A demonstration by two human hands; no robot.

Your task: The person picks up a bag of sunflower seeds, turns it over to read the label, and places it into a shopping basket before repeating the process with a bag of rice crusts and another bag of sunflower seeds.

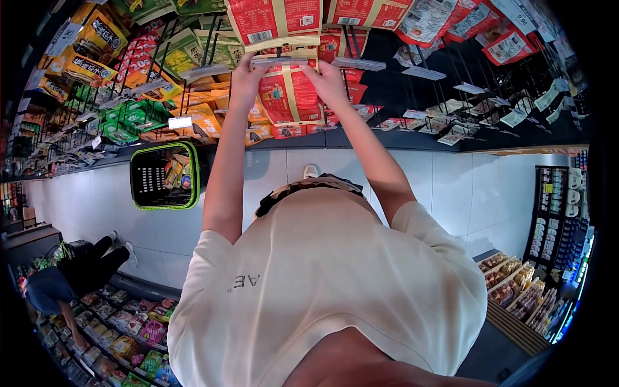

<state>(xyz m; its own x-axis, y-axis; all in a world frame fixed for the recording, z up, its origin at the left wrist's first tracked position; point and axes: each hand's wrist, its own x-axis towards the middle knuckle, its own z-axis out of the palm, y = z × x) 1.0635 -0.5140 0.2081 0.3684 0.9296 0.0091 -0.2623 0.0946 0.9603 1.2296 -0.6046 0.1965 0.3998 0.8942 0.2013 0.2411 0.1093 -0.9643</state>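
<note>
A red snack bag [290, 97] with a beige band down its middle hangs from a shelf hook in front of me. My left hand [245, 82] is closed at its upper left corner, fingers partly hidden behind the top edge. At the upper right corner my right hand [327, 84] grips the same bag, its thumb across the front. Just above it, a clear label holder [279, 61] sits at the end of the hook. Another red bag [276, 22] hangs higher up.
A black basket with a green rim [196, 174] stands on the floor to my left, with several packets inside. Hooks with orange packs [203, 122] and silver-red packs [432, 22] flank the bag. Behind on the left, another person [55, 287] reaches into a shelf.
</note>
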